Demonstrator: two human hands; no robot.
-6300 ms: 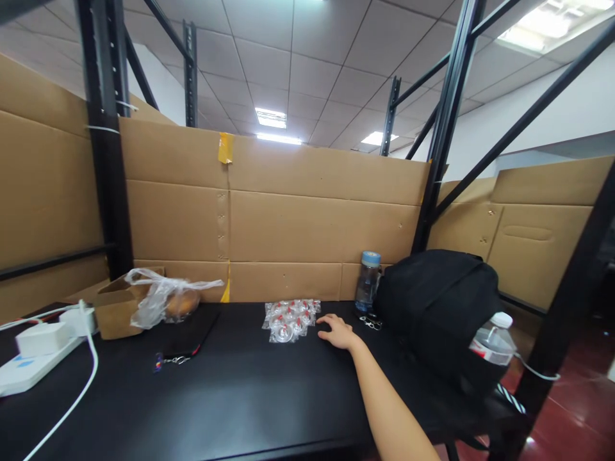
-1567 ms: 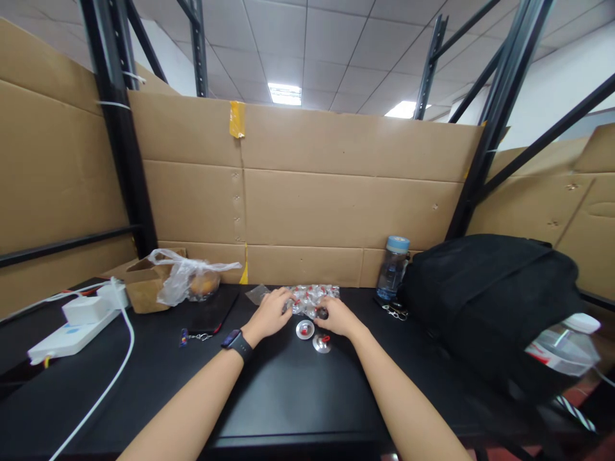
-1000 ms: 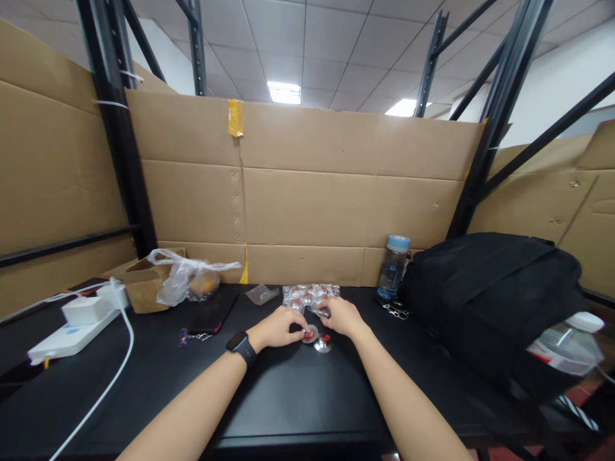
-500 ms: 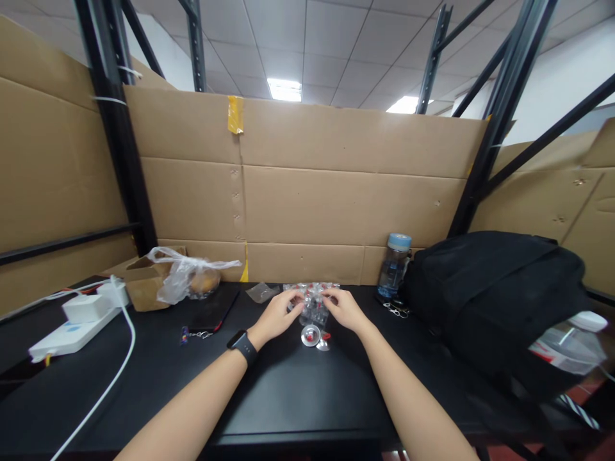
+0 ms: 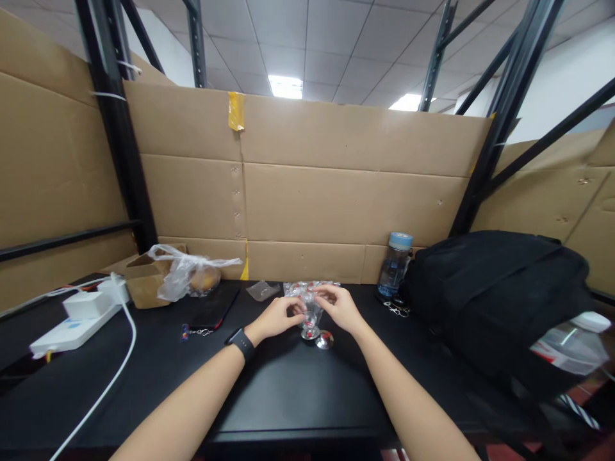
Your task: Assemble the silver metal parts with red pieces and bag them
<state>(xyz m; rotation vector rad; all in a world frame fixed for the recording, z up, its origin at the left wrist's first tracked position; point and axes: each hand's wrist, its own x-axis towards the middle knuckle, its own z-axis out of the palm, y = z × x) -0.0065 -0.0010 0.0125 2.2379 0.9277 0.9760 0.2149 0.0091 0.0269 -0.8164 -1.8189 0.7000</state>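
Note:
Between my two hands is a small clear plastic bag point(image 5: 313, 307), blurred, with red spots showing through it. My left hand point(image 5: 281, 318), with a dark watch on the wrist, has its fingers curled and closed at the bag's left side. On the other side my right hand point(image 5: 339, 308) pinches the bag near its top with thumb and fingers. Just below them, a shiny round disc with a red centre point(image 5: 310, 333) lies beside another silvery disc point(image 5: 325, 340) on the black table point(image 5: 298, 390). Behind the hands are more clear packets with red bits point(image 5: 300, 287).
A flat clear wrapper point(image 5: 262, 291), a dark phone-like slab point(image 5: 214, 310), a knotted plastic bag point(image 5: 185, 275) and a white power strip point(image 5: 77, 330) lie leftward. Rightward stand a blue-lidded bottle point(image 5: 395, 264) and a black backpack point(image 5: 500, 301). Cardboard point(image 5: 307, 198) walls the back.
The small bag between my hands has shifted and looks lighter. My left hand has come slightly lower and right; my right hand has moved slightly left. The right-hand disc shows more of its face.

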